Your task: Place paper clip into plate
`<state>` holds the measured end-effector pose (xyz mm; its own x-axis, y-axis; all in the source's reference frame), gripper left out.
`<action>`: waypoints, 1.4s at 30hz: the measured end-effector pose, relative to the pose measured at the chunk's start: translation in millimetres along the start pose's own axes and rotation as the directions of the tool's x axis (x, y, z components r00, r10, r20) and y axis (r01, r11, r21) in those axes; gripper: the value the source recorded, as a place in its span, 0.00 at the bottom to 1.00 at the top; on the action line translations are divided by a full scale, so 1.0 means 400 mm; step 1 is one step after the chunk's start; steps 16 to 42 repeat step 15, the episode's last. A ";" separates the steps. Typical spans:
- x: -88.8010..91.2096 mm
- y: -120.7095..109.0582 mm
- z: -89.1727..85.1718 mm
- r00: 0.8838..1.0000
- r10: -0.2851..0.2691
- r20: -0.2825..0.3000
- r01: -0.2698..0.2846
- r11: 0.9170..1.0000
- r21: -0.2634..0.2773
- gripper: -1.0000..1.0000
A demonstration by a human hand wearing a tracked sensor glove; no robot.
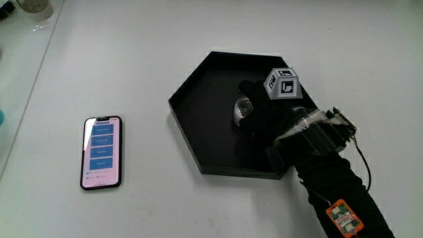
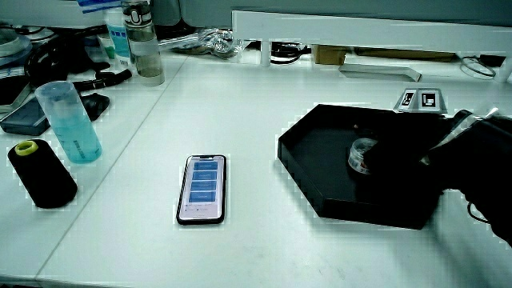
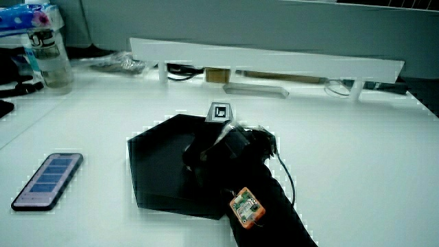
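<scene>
The hand (image 1: pixel 268 112) reaches into the plate (image 1: pixel 192 129) on the table (image 1: pixel 198 211), fingertips at a small roll (image 1: pixel 242 109) lying inside. A phone (image 1: pixel 102 152) lies flat beside the plate — well apart from the hand. In a side view, a bottle (image 2: pixel 72 120) and a spool (image 2: pixel 42 172) stand farther from the hand than the phone — near the table's edge.

The black hexagonal plate (image 3: pixel 154 171) lies on the white table (image 3: pixel 343 151), with the gloved hand (image 3: pixel 212 154) over it, a patterned cube (image 3: pixel 220 112) on the hand's back, and a phone (image 3: pixel 48 180) on the table beside the plate.
</scene>
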<state>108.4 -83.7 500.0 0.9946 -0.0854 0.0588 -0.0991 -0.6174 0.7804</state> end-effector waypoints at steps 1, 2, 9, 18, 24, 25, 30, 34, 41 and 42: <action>0.000 0.007 -0.006 1.000 -0.007 0.006 0.007 1.000 -0.019 0.20; 0.003 0.011 -0.010 1.000 -0.013 0.014 0.014 0.999 -0.048 0.17; 0.045 -0.041 0.020 0.996 0.013 -0.090 -0.012 1.000 0.017 0.00; 0.065 -0.100 0.056 0.985 0.056 -0.165 -0.018 0.974 0.227 0.00; 0.065 -0.100 0.056 0.985 0.056 -0.165 -0.018 0.974 0.227 0.00; 0.065 -0.100 0.056 0.985 0.056 -0.165 -0.018 0.974 0.227 0.00; 0.065 -0.100 0.056 0.985 0.056 -0.165 -0.018 0.974 0.227 0.00; 0.065 -0.100 0.056 0.985 0.056 -0.165 -0.018 0.974 0.227 0.00; 0.065 -0.100 0.056 0.985 0.056 -0.165 -0.018 0.974 0.227 0.00; 0.065 -0.100 0.056 0.985 0.056 -0.165 -0.018 0.974 0.227 0.00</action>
